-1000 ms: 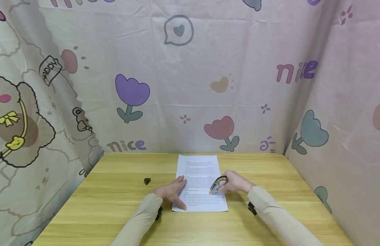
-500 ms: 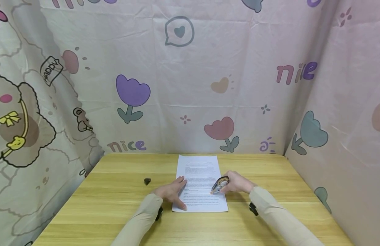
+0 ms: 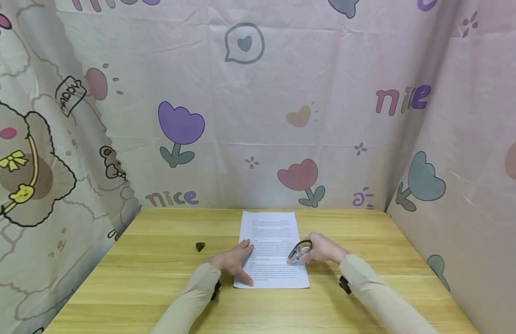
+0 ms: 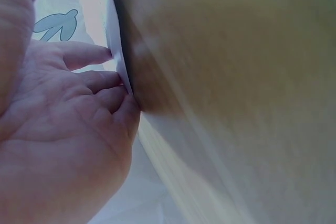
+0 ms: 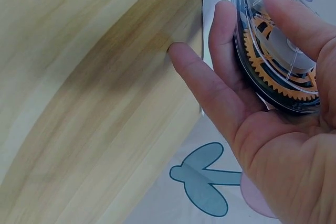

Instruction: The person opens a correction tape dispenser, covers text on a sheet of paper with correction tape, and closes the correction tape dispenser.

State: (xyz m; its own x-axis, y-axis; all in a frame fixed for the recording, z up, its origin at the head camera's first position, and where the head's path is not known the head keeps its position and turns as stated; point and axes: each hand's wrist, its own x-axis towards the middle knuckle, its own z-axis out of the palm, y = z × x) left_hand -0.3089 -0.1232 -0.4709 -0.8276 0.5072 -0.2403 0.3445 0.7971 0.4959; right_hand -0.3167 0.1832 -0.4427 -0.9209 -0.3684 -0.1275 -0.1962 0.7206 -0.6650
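A white printed sheet of paper [image 3: 269,227] lies flat on the wooden table. My left hand [image 3: 232,260] rests on its left edge, thumb spread apart from the fingers; in the left wrist view the fingertips touch the paper's edge. Over the sheet's right side, my right hand [image 3: 323,248] grips a correction tape [image 3: 299,250], tilted with its tip down at a line of text in the lower half. The right wrist view shows the tape's clear case with an orange gear [image 5: 254,59] inside, held between thumb and fingers. Whether the tip has left tape is too small to tell.
A small black piece, perhaps a cap [image 3: 200,246], lies on the table [image 3: 166,269] left of the paper. A patterned cloth [image 3: 249,102] hangs behind the table and along both sides.
My right hand has shifted slightly to the right with the correction tape, its tip staying near the same text line. The left hand and the paper stay where they were.
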